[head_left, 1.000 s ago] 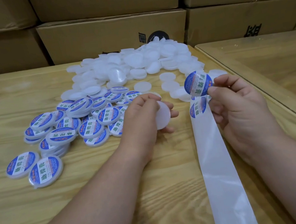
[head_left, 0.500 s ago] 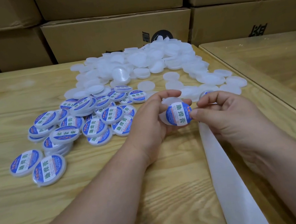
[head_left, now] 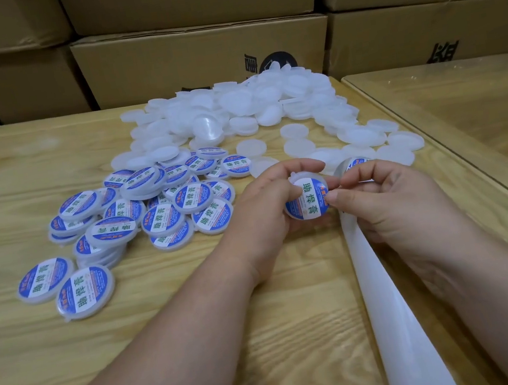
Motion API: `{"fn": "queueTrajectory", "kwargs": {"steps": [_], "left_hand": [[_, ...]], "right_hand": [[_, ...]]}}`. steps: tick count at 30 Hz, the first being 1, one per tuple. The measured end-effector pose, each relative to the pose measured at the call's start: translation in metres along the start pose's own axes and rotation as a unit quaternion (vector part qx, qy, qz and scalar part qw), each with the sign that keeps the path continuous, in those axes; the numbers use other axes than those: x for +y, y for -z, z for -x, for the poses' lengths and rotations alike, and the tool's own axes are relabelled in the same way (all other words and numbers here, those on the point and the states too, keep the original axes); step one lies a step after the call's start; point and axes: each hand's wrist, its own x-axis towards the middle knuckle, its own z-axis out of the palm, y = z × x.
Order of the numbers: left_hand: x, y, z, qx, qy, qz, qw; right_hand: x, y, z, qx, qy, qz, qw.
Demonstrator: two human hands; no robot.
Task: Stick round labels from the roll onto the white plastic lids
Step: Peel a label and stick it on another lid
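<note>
Between the hands: a lid [head_left: 306, 197] with a blue label on it, held up over the table [head_left: 72, 351].
Left hand [head_left: 267, 203]: fingers curled round the lid.
Right hand [head_left: 392, 198]: fingertips pinch the lid's edge.
Behind: plain white lids [head_left: 252, 103].
Left side: labelled lids [head_left: 156, 207].

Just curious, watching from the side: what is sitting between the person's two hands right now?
In the head view, a white lid with a blue round label on it sits between the hands: the left hand grips it, and the right hand touches its edge with its fingertips.
</note>
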Motion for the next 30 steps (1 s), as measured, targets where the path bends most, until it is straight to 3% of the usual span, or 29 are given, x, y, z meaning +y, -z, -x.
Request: {"fn": "queueTrajectory", "kwargs": {"steps": [17, 22, 30], "left_hand": [[0.0, 0.0, 0.0, 0.015, 0.0, -0.004, 1.0], [-0.005, -0.001, 0.001, 0.037, -0.036, -0.071, 0.996], [0.001, -0.001, 0.0, 0.112, -0.038, 0.002, 0.993]], "right_hand": [[0.004, 0.002, -0.003, 0.029, 0.001, 0.014, 0.999], [0.005, 0.007, -0.004, 0.036, 0.001, 0.053, 0.998], [0.008, 0.016, -0.009, 0.134, 0.087, 0.115, 0.98]]}}
